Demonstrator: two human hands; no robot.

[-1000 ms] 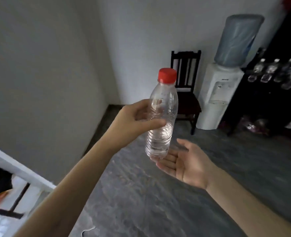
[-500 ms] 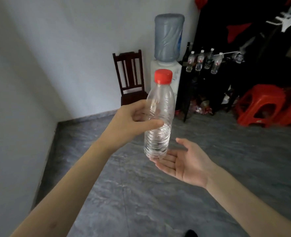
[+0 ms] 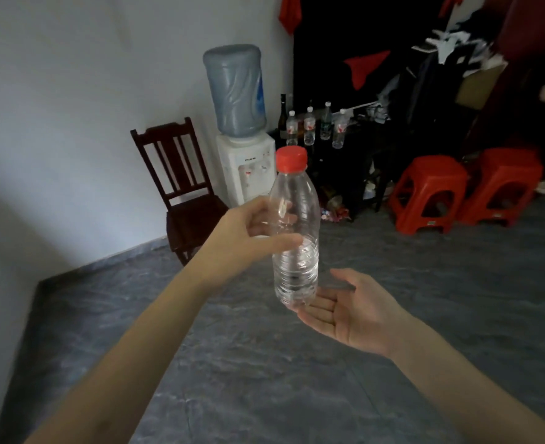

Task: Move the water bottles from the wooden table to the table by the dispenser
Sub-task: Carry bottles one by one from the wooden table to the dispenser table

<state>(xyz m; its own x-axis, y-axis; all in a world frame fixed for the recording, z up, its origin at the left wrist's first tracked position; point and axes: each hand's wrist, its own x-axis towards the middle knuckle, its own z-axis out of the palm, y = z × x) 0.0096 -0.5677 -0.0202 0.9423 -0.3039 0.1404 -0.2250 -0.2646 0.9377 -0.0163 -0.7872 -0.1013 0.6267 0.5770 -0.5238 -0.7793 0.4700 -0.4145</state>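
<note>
Grey stone-look floor [image 3: 264, 363], with a water bottle carried across it toward the dispenser corner.

Largest to smallest: the dispenser [image 3: 244, 155] stands against the far wall beside a dark chair [image 3: 181, 193]; just right of it a dark table [image 3: 354, 145] carries several bottles [image 3: 309, 128] along its near edge, with red stools [image 3: 428, 193] further right. The left hand [image 3: 248, 238] grips the clear, red-capped water bottle [image 3: 295, 238] at mid-body, upright in mid-air. The right hand [image 3: 351, 309] lies palm-up, fingers straight, touching or just under the base. Risk: the thin wall may flex under a one-handed grip and the bottle slip; on arrival, crowding could topple the standing bottles.
</note>
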